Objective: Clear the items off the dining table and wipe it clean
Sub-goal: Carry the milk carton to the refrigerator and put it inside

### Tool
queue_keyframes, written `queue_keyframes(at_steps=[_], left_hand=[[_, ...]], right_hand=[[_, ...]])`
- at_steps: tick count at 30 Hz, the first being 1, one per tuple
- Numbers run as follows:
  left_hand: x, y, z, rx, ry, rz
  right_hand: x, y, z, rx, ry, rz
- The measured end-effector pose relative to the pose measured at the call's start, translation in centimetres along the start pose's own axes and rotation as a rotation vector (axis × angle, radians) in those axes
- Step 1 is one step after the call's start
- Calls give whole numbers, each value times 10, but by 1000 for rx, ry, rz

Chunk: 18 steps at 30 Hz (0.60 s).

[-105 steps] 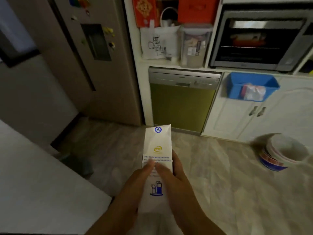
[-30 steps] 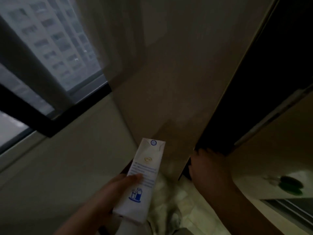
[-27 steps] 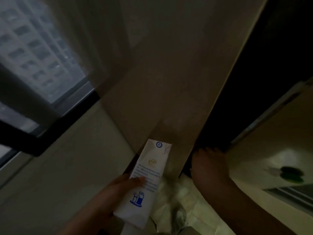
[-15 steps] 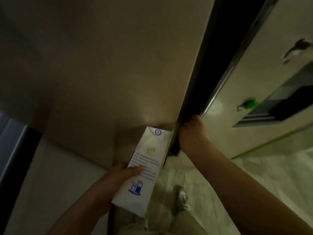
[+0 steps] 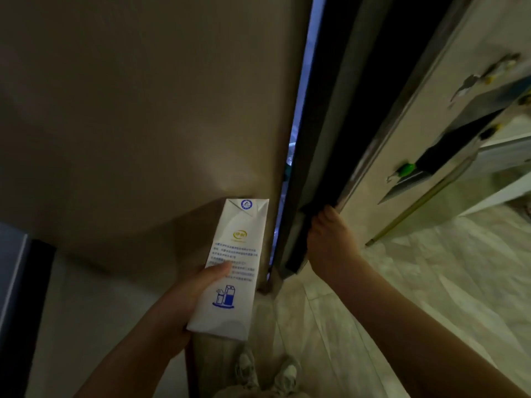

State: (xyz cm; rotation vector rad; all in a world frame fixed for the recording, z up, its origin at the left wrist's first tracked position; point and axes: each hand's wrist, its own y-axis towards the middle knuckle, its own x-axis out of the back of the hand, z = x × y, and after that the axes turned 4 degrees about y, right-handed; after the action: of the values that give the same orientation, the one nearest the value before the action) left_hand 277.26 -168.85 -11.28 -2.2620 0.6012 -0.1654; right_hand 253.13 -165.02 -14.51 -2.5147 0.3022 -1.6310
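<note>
1. Milk carton, white with blue print, was held in the left hand; the thumb was laid across its printed face, and the remaining fingers were hidden behind it.
2. Carton position was recorded as low centre of the view, tilted with its folded top away from the person, just beside the tall beige side panel of the refrigerator and above the floor.
3. The right hand was curled round the dark edge of the refrigerator door, with the fingertips hidden behind that edge.
4. The door was found slightly ajar; a narrow strip of bluish light was seen in the gap between the door and the cabinet.
5. A second door face was seen to the right, carrying a green magnet and a dark recessed panel.
6. Two light shoes were seen at the bottom edge, on the pale marbled floor.
</note>
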Motion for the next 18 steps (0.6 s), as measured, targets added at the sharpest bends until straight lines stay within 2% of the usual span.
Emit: queue_keyframes(at_steps=[2, 5, 8, 11, 13, 15, 18], left_hand=[[-3, -2, 0, -4, -18, 14], [-13, -10, -2, -44, -21, 50], [-22, -13, -3, -93, -19, 127], [-29, -13, -1, -118, -15, 163], [-37, -9, -6, -116, 13, 185], [-49, 1, -10, -99, 62, 188], [-71, 17, -17, -86, 143, 206]], right_hand=[[-16, -28, 0, -26, 63, -102], [-40, -67, 0, -48, 179, -83], [-39, -104, -1, -141, 283, -272], [-63, -141, -1, -268, 384, -374], [-86, -163, -4, -356, 388, -378], [-112, -184, -8, -444, 413, -309], [-131, -209, -10, -582, 594, -296]])
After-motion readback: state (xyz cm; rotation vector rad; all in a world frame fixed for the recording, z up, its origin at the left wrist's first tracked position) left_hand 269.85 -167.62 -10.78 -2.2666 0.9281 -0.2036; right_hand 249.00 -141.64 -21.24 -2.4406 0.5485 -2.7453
